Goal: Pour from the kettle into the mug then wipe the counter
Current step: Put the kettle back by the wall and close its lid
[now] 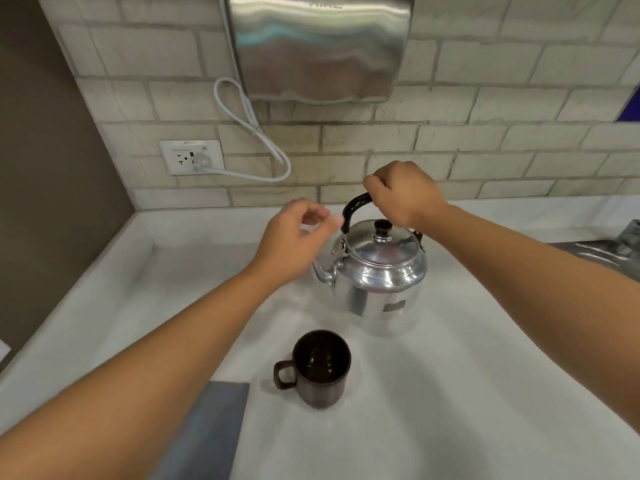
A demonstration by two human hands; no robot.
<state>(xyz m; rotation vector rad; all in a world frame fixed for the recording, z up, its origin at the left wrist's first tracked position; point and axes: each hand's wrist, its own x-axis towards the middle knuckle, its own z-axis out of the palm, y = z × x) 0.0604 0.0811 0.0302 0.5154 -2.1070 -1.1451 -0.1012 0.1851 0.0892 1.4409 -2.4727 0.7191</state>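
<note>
Grey cloth (pixel 211 431), brown mug (pixel 320 368), kettle (pixel 377 271) with unreadable label (pixel 394 305).

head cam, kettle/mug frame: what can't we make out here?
- Kettle contents: lid on, head view shows no water level.
- Kettle spout: partly behind the left hand.
- Left hand fingertips: motion-blurred, so its grip can't be judged.
- Handle top: hidden inside the right hand.
- Mug interior: dark, fill unclear.
- Grey cloth: covered by left forearm, cut off by bottom edge.
</note>
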